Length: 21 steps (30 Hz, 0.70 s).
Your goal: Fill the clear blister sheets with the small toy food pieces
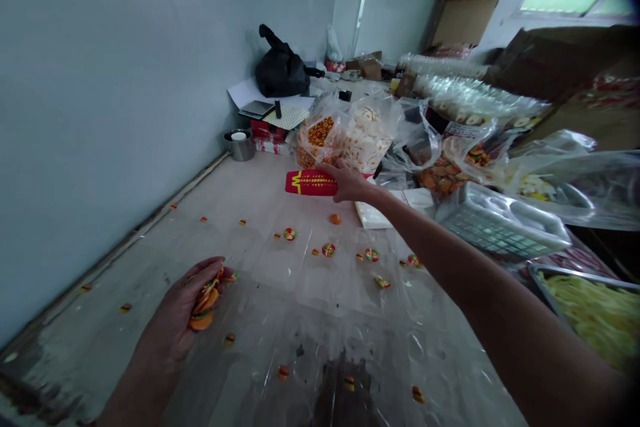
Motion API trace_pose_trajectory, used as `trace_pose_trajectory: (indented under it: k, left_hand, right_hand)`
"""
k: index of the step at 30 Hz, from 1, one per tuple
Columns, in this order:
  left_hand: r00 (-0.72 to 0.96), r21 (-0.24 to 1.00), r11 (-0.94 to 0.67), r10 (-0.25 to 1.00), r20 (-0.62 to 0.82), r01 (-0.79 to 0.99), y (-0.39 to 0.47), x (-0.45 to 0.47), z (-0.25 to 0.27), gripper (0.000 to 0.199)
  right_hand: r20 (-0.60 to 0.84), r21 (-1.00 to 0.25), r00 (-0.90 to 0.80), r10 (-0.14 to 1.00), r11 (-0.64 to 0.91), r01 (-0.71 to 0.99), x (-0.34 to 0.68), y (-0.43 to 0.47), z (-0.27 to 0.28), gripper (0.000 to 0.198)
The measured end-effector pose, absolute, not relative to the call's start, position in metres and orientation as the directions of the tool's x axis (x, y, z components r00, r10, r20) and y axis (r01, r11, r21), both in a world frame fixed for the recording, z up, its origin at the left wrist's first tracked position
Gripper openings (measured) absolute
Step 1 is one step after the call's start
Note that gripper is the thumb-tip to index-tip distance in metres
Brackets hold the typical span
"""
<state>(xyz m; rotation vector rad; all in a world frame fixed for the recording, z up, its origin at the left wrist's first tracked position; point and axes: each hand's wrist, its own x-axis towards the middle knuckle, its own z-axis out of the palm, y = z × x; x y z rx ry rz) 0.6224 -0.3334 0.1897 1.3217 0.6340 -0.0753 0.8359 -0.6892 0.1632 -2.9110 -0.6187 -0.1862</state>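
Observation:
My left hand (187, 300) is curled around several toy burger and pizza pieces (204, 307), held above the left part of the table. Farther off, my right hand (350, 180) reaches across with its fingers and thumb around the right end of a red packet (306, 182) with yellow print. The packet lies beside a plastic bag of small orange-brown pieces (320, 132). Small burger pieces (230, 339) lie spaced out in rows on the clear-covered table. Round pizza pieces (329, 249) sit next to some of them, and a loose orange bun-like piece (335, 219) rests below the packet.
Behind stand a bag of white egg-like pieces (367, 137), a metal cup (240, 145) and a black bag (283, 67). On the right are a clear plastic basket (500, 220), a metal tray rim (537, 280) around pale yellow strips, and plastic bags (560, 173). A wall (125, 80) borders the left.

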Motion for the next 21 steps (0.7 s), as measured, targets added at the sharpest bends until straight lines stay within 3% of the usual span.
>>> trace_pose_trajectory:
  k: [7,11,15,18,21]
  left_hand:
    - [0.824,0.852,0.270,0.245,-0.511,0.448,-0.348,0.622,0.183,0.011]
    - [0.833,0.857,0.241,0.222,-0.506,0.456,-0.366,0.628,0.184,0.010]
    - [0.845,0.872,0.184,0.223,-0.487,0.454,-0.373,0.631,0.183,0.011]
    - [0.845,0.876,0.149,0.231,-0.482,0.459,-0.370,0.630,0.180,0.015]
    - [0.819,0.867,0.129,0.287,-0.497,0.481,-0.365,0.624,0.181,0.014]
  right_hand:
    - [0.068,-0.122,0.845,0.531,-0.836,0.535,0.786,-0.793,0.159,0.093]
    - [0.030,-0.136,0.866,0.499,-0.856,0.498,0.785,-0.798,0.139,0.089]
    - [-0.053,-0.027,0.890,0.453,-0.892,0.452,0.787,-0.794,0.143,0.078]
    - [-0.034,0.048,0.885,0.465,-0.884,0.466,0.773,-0.807,0.162,0.078]
    - [0.021,-0.086,0.889,0.458,-0.885,0.458,0.730,-0.818,0.181,0.060]
